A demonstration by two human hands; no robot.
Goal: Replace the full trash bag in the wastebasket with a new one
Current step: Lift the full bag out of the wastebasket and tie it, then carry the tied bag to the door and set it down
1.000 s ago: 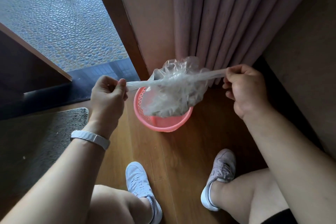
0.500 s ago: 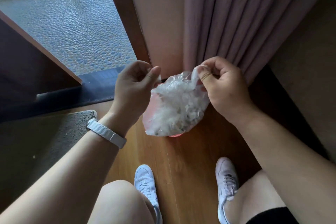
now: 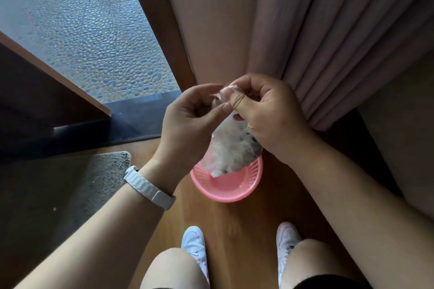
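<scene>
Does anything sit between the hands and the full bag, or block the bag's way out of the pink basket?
Nothing visible does. The left hand and the right hand both pinch the neck of the trash bag directly, and it hangs over the open wastebasket, nothing across it.

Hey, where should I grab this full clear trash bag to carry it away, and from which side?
Take the trash bag by its gathered neck, from above, where the left hand and right hand pinch it. The bulging body hangs slack below, over the pink basket, so the thin film there would likely slip or tear.
</scene>
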